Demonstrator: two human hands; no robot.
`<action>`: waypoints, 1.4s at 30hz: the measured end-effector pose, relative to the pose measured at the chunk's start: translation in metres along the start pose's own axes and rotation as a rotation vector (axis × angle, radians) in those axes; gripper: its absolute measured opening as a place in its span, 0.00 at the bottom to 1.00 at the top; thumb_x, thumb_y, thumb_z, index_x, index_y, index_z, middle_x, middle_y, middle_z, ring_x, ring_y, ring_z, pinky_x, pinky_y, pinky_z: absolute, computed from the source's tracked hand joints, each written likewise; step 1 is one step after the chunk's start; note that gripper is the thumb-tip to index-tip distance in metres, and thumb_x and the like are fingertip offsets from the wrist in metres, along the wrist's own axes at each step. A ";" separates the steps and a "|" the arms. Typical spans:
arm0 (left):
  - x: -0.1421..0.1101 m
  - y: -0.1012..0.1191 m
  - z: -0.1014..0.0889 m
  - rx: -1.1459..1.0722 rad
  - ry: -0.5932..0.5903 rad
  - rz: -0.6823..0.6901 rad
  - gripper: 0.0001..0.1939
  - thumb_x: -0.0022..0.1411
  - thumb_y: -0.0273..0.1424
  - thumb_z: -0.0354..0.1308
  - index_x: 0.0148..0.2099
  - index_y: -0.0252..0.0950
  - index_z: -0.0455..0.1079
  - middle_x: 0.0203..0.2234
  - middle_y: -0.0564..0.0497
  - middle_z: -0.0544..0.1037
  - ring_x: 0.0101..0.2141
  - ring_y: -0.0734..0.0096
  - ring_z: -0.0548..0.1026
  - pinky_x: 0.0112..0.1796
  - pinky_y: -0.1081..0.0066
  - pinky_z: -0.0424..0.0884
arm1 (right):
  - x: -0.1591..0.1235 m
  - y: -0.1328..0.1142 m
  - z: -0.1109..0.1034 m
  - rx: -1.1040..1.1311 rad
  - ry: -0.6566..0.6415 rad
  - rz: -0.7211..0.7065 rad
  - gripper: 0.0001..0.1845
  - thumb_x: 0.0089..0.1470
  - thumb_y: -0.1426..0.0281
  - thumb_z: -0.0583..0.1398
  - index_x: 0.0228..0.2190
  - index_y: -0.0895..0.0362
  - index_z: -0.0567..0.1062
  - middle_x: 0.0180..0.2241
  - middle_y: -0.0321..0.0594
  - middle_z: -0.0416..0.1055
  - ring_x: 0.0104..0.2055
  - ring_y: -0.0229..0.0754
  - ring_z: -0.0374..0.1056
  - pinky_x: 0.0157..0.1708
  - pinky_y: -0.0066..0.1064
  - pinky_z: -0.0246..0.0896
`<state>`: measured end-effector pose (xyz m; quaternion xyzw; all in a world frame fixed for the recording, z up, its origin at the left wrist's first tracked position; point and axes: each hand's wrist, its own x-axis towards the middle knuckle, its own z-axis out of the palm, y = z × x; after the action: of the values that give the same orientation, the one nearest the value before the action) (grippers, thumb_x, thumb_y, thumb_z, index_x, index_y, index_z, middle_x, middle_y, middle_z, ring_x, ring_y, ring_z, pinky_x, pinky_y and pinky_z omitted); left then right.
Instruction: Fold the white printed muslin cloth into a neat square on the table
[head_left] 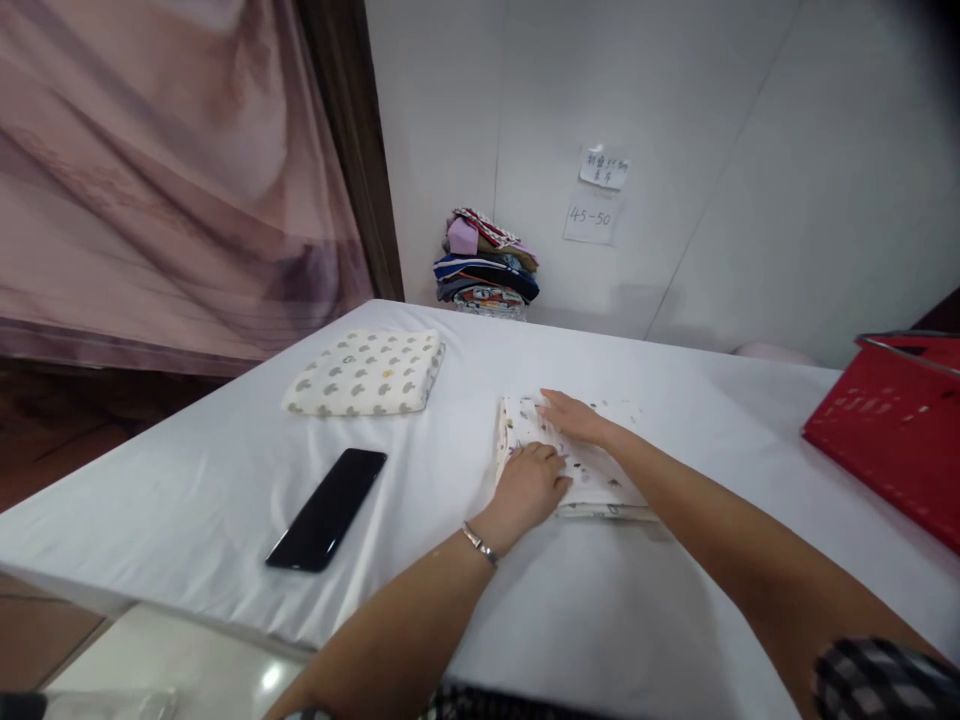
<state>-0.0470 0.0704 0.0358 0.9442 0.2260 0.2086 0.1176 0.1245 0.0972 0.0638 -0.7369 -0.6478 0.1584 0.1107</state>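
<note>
A folded white cloth with small dark prints [600, 478] lies on the white-covered table [435, 480], right of its middle. My left hand [531, 485], with a silver band at the wrist, rests flat on the cloth's near left part. Farther back, my right hand [574, 415] lies on the same cloth near its far left corner, fingers stretched out. The two hands are close together but apart. My right forearm hides part of the cloth's right side.
Left on the table lie a folded cream cloth with grey prints [367, 375] and a black phone [328, 510]. A red bag [892, 425] stands at the right edge. Stacked folded fabrics [487, 265] are behind the table, by the wall with paper notes [592, 218]. A pink curtain [165, 180] hangs left.
</note>
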 end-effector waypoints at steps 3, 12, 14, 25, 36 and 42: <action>0.000 0.000 0.000 -0.020 0.014 0.002 0.07 0.59 0.33 0.53 0.38 0.37 0.71 0.37 0.49 0.74 0.42 0.65 0.69 0.44 0.63 0.64 | -0.038 0.042 0.001 -0.144 0.089 0.098 0.32 0.57 0.55 0.47 0.60 0.54 0.54 0.63 0.44 0.45 0.65 0.51 0.37 0.59 0.51 0.32; 0.008 -0.014 -0.004 -0.271 -0.029 -0.159 0.09 0.54 0.32 0.57 0.39 0.38 0.73 0.39 0.51 0.77 0.42 0.67 0.72 0.45 0.70 0.65 | -0.114 0.091 -0.003 0.350 0.336 0.281 0.30 0.54 0.54 0.52 0.56 0.51 0.61 0.62 0.39 0.47 0.64 0.47 0.43 0.60 0.41 0.42; 0.011 -0.021 -0.008 -0.296 -0.034 -0.242 0.10 0.56 0.33 0.54 0.39 0.38 0.73 0.39 0.52 0.77 0.41 0.68 0.72 0.44 0.71 0.66 | -0.130 0.100 -0.002 0.446 0.378 0.390 0.31 0.52 0.55 0.55 0.56 0.53 0.63 0.59 0.43 0.55 0.59 0.49 0.53 0.57 0.42 0.49; 0.012 -0.040 -0.024 -0.128 -0.049 -0.730 0.29 0.56 0.47 0.49 0.56 0.35 0.58 0.43 0.40 0.73 0.43 0.54 0.72 0.40 0.61 0.66 | -0.166 0.127 0.004 0.678 0.397 0.648 0.35 0.48 0.53 0.58 0.54 0.56 0.64 0.47 0.49 0.69 0.41 0.46 0.69 0.32 0.30 0.66; 0.011 -0.024 -0.027 -0.139 -0.104 -0.671 0.38 0.54 0.47 0.52 0.62 0.36 0.48 0.55 0.37 0.61 0.50 0.52 0.66 0.46 0.60 0.63 | -0.173 0.115 0.000 1.174 0.196 0.498 0.28 0.49 0.57 0.61 0.51 0.52 0.65 0.37 0.41 0.73 0.30 0.37 0.68 0.22 0.27 0.67; 0.012 -0.025 -0.026 -0.153 -0.089 -0.620 0.35 0.55 0.42 0.51 0.62 0.36 0.48 0.51 0.39 0.61 0.45 0.57 0.69 0.45 0.61 0.65 | -0.178 0.113 -0.004 1.278 0.179 0.448 0.22 0.55 0.56 0.55 0.48 0.53 0.67 0.31 0.39 0.73 0.26 0.36 0.68 0.20 0.27 0.67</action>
<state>-0.0581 0.1017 0.0548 0.8270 0.4813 0.1376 0.2558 0.2103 -0.0940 0.0420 -0.6533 -0.2473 0.4674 0.5419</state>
